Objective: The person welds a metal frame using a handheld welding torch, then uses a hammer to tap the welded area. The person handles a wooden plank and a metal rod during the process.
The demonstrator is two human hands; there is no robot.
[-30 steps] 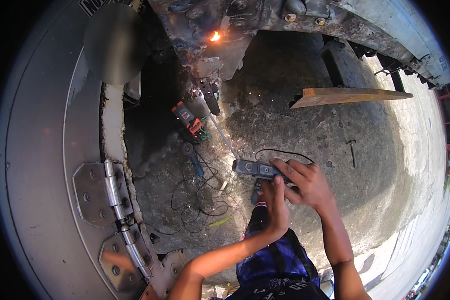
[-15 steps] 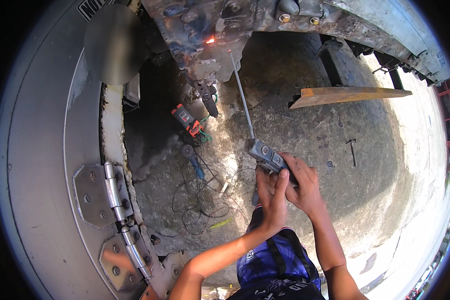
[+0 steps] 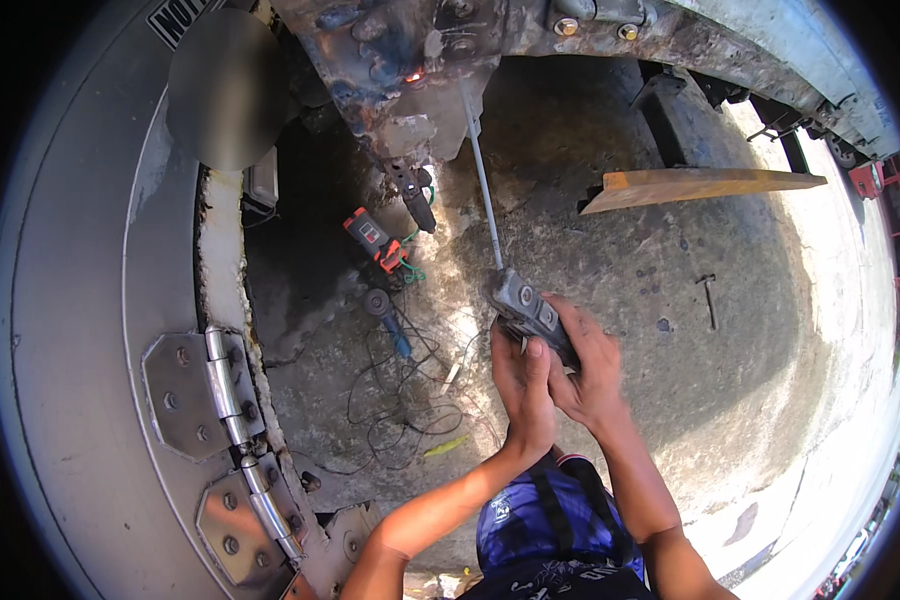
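Both my hands wrap the holder (image 3: 533,312): right hand (image 3: 582,372) grips tight, left hand (image 3: 522,385) steadies it, so the rod (image 3: 480,170) points at 12 o'clock, reaching the glowing spot (image 3: 413,76).

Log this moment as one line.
hands: left and right grip electrode holder | rod: tip at rusty steel plate, glowing spot | ground: grinder, hammer

Two hinges (image 3: 215,375), one hammer (image 3: 708,298), one wooden plank (image 3: 705,184), and perhaps three power tools (image 3: 375,240) on the ground.
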